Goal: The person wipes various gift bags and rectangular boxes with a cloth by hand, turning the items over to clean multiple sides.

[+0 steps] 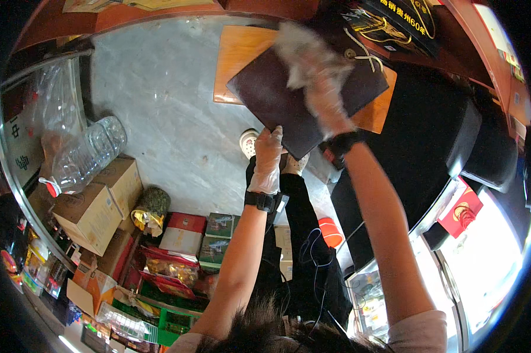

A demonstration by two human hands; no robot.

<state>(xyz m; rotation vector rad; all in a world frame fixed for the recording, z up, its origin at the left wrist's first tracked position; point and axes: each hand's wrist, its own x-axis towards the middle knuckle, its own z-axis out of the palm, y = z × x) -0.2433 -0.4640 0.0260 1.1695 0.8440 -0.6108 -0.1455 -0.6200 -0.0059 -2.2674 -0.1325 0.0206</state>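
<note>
A dark brown gift bag (278,92) with cream rope handles (362,50) lies flat over an orange-brown wooden top (239,48). My left hand (267,159), in a thin translucent glove, pinches the bag's near left edge between thumb and fingers. My right hand (329,106), also gloved, is above the bag and blurred by motion. Bunched in it is a pale greyish cloth (301,50), which covers part of the bag's far side. Whether the cloth touches the bag's surface cannot be told.
At left, a large clear plastic bottle (91,148) lies on cardboard boxes (91,214). Several green and red boxes (184,234) stand near my legs. A black seat (407,145) is at right, beside a bright display case (482,264). Black printed bags (398,26) stand at the far right.
</note>
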